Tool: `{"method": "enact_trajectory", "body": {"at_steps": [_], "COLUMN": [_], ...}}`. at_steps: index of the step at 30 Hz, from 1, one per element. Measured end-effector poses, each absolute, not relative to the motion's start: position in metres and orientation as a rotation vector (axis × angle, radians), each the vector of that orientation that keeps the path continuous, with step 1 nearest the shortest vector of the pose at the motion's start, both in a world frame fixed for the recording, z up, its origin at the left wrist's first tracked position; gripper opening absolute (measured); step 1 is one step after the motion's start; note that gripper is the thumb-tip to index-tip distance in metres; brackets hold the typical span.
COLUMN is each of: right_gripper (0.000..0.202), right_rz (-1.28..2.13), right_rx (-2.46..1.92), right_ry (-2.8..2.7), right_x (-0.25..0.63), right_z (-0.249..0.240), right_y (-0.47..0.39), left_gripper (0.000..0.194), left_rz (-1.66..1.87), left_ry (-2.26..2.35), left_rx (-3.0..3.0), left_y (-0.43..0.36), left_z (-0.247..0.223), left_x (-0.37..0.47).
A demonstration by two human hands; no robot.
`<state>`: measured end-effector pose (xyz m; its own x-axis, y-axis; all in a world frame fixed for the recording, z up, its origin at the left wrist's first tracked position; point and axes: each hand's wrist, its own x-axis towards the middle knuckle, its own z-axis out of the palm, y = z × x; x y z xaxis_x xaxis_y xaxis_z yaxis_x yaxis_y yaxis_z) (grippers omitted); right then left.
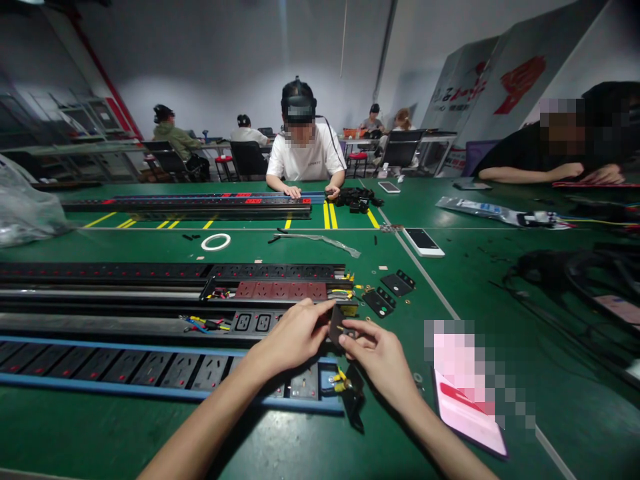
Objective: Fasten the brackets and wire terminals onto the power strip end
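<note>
Both hands meet at a small black plate near the open end of the socket strips. My left hand has its fingers closed on the plate's left side and top. Thumb and fingers of my right hand pinch it from the right. Below them lies a blue-framed strip with black sockets; yellow-sleeved wires and a tilted black bracket are at its right end. Behind is a black strip with grey-edged sockets, then one with dark red sockets. Two black brackets lie beyond my right hand.
A pink-screened phone lies at right, a white phone farther back. Black cables cover the right side. A white ring lies behind the strips. Across the table a person handles other strips; another person sits at right.
</note>
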<state>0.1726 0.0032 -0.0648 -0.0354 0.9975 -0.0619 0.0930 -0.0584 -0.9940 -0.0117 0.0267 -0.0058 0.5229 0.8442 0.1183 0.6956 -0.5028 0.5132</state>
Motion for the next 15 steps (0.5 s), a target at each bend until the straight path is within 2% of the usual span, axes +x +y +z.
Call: {"method": "enact_trajectory", "body": {"at_steps": [2, 3, 6, 7, 10, 11, 15], "right_gripper": [0.051, 0.050, 0.045, 0.044, 0.040, 0.040, 0.042], "right_rz": [1.229, 1.221, 1.202, 1.196, 1.166, 1.152, 1.111], "right_rx": [-1.306, -1.307, -1.285, -1.276, -1.281, -1.290, -1.312], "right_ry": [-1.297, -1.309, -1.345, -1.356, -1.396, -1.410, -1.444], "right_x": [0.173, 0.173, 0.174, 0.174, 0.174, 0.174, 0.174], "right_z": [-0.065, -0.065, -0.063, -0.062, -0.060, -0.060, -0.061], "right_y": [0.004, 0.005, 0.007, 0.007, 0.007, 0.007, 0.005], "left_gripper": [0.054, 0.056, 0.043, 0.046, 0.076, 0.080, 0.075], "left_rz": [0.505, 0.502, 0.479, 0.459, 0.422, 0.429, 0.490], "left_ry": [1.256, 1.248, 1.212, 1.199, 1.177, 1.185, 1.255], "left_rx": [2.332, 2.320, 2.292, 2.281, 2.253, 2.250, 2.257], "left_y": [0.027, 0.027, 0.025, 0.024, 0.023, 0.023, 0.024], "left_z": [-0.006, -0.005, 0.003, 0.006, 0.010, 0.009, 0.002], "left_x": [-0.014, -0.015, -0.016, -0.016, -0.015, -0.015, -0.014]}}
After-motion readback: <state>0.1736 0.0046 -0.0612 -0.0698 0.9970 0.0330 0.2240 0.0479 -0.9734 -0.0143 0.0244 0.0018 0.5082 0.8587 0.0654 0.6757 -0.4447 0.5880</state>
